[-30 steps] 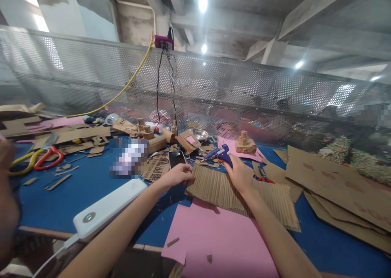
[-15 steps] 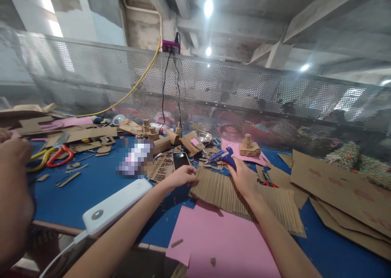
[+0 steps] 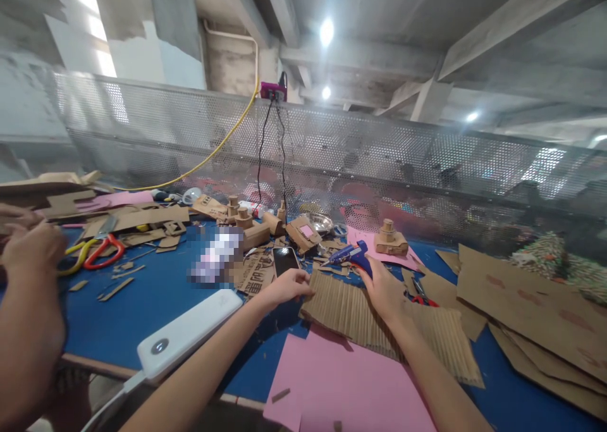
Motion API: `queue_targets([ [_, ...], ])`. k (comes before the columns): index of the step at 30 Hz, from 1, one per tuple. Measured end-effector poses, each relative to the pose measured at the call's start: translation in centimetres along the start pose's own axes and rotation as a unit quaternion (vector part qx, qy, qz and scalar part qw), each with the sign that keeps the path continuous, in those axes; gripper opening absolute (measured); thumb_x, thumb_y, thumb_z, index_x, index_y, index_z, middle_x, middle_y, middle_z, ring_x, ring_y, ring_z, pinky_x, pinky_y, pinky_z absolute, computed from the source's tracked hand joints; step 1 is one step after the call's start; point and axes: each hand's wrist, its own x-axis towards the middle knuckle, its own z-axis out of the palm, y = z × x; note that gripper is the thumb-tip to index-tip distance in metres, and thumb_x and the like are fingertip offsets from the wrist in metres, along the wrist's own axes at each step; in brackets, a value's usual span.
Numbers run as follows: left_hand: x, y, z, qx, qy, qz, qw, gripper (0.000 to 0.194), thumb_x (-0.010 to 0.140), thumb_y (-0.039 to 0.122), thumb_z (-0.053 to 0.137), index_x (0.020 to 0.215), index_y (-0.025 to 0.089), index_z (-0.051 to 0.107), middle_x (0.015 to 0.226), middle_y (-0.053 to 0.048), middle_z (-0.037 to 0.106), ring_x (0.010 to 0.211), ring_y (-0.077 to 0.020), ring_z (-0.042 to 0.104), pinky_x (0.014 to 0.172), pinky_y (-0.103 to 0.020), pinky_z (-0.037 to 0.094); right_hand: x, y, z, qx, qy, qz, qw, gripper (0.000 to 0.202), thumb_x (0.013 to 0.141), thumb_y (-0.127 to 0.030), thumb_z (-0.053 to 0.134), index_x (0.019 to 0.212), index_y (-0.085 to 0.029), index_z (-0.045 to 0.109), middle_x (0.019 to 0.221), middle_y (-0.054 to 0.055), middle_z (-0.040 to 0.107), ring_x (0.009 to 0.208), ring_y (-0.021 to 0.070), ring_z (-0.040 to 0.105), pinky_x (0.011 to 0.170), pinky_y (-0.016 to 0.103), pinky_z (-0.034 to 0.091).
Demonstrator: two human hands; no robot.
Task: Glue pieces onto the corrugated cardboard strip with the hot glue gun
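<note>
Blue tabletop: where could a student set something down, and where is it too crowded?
On the tabletop, one bare patch lies between the power bank and the scraps; another, front right, between the ridged cardboard and cardboard stack. It is crowded beyond the left hand and right hand, around the phone.

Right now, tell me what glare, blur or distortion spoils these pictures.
Head view: ceiling lamps flare white; the perforated screen has bright patches; heavy pixelation hides an object beside the white power bank; wide-angle stretching bends the scene edges; the left hand and right hand remain readable.
</note>
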Motion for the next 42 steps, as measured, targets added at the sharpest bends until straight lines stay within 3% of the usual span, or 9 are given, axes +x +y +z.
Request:
queue_targets([
  [22,-0.7,0.8,-0.1,0.021,-0.005,0.011,1.0,0.029,0.057,0.039,0.063,0.064,0.014,0.052,0.051,0.005,0.048,0.042,-0.0058,0.038,0.043,-0.02,0.025,0.0,0.2,0.2,0.008,0.016,-0.014,1.0,0.042,0.085,-0.041,0.036,0.117,-0.016,0.043,0.107,0.009,0.059,0.092,0.0205,0.058,0.074,0.028,0.043],
  [34,0.1,-0.3,-0.1,0.026,-0.002,0.009,1.0,0.03,0.057,0.04,0.063,0.068,0.014,0.051,0.05,0.006,0.046,0.04,-0.0058,0.037,0.041,-0.02,0.026,0.0,0.3,0.8,-0.001,0.017,-0.015,1.0,0.042,0.084,-0.044,0.037,0.117,-0.018,0.044,0.104,0.009,0.06,0.088,0.0201,0.059,0.071,0.027,0.042],
  [42,-0.1,0.0,0.0,0.025,-0.005,0.009,1.0,0.029,0.058,0.039,0.062,0.066,0.015,0.048,0.048,0.007,0.044,0.04,-0.0055,0.038,0.04,-0.019,0.024,0.0,0.4,0.8,-0.003,0.018,-0.015,1.0,0.044,0.084,-0.044,0.037,0.117,-0.017,0.045,0.103,0.01,0.06,0.086,0.02,0.059,0.07,0.027,0.043],
])
